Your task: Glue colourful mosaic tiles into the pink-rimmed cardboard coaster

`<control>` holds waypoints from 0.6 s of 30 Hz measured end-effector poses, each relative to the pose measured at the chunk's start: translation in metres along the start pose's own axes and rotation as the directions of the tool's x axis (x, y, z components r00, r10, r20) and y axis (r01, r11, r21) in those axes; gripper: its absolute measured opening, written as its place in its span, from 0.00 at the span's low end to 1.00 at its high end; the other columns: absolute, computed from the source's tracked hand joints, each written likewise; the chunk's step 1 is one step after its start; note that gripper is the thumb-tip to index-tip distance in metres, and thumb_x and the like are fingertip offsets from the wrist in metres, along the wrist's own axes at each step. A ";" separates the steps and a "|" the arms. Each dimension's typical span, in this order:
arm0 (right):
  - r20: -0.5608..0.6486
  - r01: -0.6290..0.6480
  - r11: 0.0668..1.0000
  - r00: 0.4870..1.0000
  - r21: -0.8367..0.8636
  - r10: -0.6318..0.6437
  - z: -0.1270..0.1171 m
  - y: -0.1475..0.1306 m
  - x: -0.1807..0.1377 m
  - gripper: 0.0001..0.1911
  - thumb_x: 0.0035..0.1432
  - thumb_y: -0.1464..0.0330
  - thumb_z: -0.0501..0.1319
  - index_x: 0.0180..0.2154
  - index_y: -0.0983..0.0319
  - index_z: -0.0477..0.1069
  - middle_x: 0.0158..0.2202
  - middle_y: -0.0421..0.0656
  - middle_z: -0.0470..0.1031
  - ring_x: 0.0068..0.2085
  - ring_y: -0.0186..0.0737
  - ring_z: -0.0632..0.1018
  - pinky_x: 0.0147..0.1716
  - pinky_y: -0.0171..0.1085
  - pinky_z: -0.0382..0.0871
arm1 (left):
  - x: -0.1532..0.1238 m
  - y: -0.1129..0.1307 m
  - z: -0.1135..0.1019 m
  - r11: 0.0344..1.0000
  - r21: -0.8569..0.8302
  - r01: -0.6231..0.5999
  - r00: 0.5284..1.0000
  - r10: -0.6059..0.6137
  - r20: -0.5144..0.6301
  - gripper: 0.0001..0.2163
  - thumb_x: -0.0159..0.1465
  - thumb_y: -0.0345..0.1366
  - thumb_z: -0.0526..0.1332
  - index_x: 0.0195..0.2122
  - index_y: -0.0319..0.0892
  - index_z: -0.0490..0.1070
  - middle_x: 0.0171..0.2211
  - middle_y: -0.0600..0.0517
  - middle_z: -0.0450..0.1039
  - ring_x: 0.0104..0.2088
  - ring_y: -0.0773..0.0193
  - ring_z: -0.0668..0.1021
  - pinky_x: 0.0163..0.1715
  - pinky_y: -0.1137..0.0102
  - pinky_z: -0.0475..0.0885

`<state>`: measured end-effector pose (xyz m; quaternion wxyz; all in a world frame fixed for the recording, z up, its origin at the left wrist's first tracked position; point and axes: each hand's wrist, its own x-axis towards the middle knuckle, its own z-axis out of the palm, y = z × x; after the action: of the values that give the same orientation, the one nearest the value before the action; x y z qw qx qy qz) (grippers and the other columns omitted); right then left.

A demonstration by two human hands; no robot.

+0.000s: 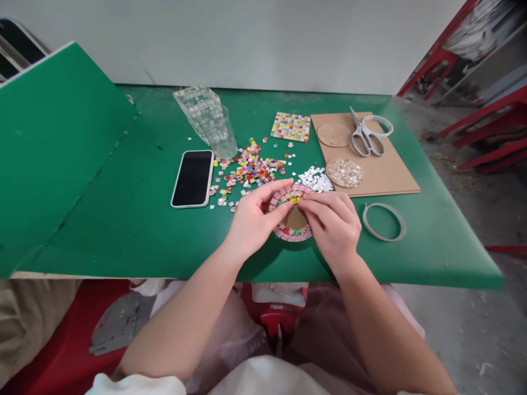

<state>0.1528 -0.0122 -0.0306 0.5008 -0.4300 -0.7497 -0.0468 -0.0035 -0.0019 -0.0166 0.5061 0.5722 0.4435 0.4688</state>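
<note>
A round cardboard disc with a pink tile rim and coloured tiles inside lies on the green table. My left hand curls round its left edge, thumb and fingers touching the rim. My right hand rests over its right side, fingertips pinched at a small yellow tile near the top of the disc. A scatter of loose coloured tiles and a small heap of white tiles lie just beyond the hands.
A black phone lies at left, a clear glass with tile mesh behind it. A coloured tile sheet, a cardboard sheet with scissors and two discs sit at back right. A grey ring lies right.
</note>
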 end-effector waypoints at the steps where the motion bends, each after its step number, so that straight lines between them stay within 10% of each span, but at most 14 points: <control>1: -0.007 -0.012 1.000 1.000 -0.009 0.012 0.000 -0.001 0.000 0.10 0.54 0.75 0.62 0.34 0.55 0.75 0.33 0.42 0.78 0.36 0.40 0.76 0.36 0.41 0.72 | 0.000 0.000 0.000 1.000 0.003 -0.002 1.000 0.002 0.002 0.16 0.58 0.35 0.62 0.48 0.45 0.71 0.47 0.50 0.75 0.46 0.60 0.77 0.45 0.66 0.74; 18: 0.156 -0.421 0.844 0.907 0.332 0.391 -0.005 -0.003 0.003 0.11 0.53 0.71 0.62 0.39 0.56 0.69 0.47 0.44 0.69 0.51 0.43 0.71 0.46 0.44 0.71 | -0.004 0.007 0.000 0.997 0.055 -0.059 0.998 0.059 0.006 0.16 0.58 0.35 0.62 0.48 0.45 0.71 0.48 0.50 0.74 0.48 0.58 0.75 0.48 0.65 0.73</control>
<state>0.1540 -0.0146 -0.0248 0.5379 -0.4817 -0.6575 0.2152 -0.0042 -0.0064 -0.0099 0.4769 0.5998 0.4381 0.4700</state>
